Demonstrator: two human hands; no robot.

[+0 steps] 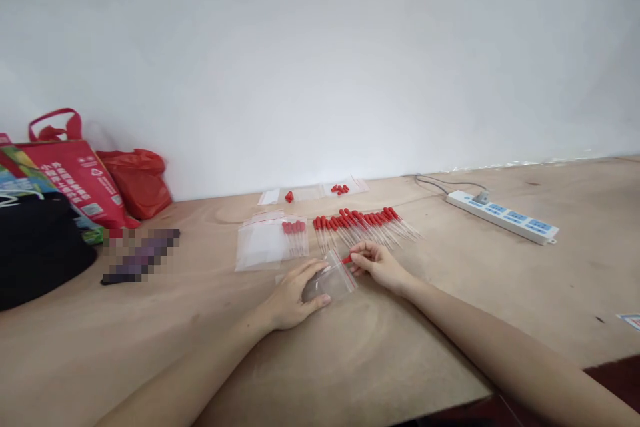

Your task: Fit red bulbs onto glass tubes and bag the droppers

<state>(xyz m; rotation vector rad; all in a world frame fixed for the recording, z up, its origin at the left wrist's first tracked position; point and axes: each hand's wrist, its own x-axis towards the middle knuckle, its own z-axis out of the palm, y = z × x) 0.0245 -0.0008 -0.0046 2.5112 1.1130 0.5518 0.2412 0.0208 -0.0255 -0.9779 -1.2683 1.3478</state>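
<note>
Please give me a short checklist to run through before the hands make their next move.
1. Left hand holding the clear bag: ok.
2. Right hand gripping a red piece near the bag's red-striped edge: ok.
3. Bag mouth open: cannot tell.
4. Row of red-topped droppers lying just beyond the hands, seemingly within reach: ok.
5. Power strip apart from both hands: ok.

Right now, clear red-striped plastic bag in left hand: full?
Not full: the bag shows no bulb inside; one red bulb is at its mouth.
</note>
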